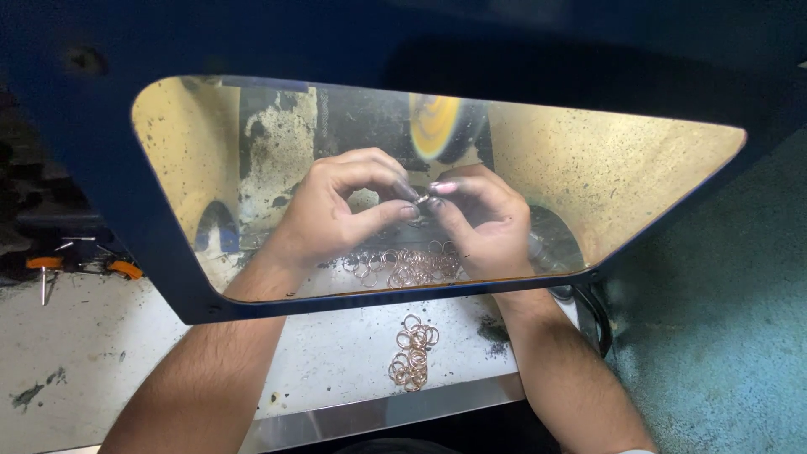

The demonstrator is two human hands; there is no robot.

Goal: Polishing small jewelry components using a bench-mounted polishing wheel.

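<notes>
Behind the clear shield [588,168] I see my left hand [336,210] and right hand [483,223] meet — fingers [403,192] of both pinched shut on one small ring [423,202], just before the yellow buffing wheel [435,126]. More rings [408,267] lie beneath on the tabletop [336,361].

Blue hood [101,210], stained white bench [84,353]

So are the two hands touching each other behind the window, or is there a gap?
Touching. The head view shows the left hand and right hand meeting at the fingertips around a small ring, with no gap between them.
</notes>
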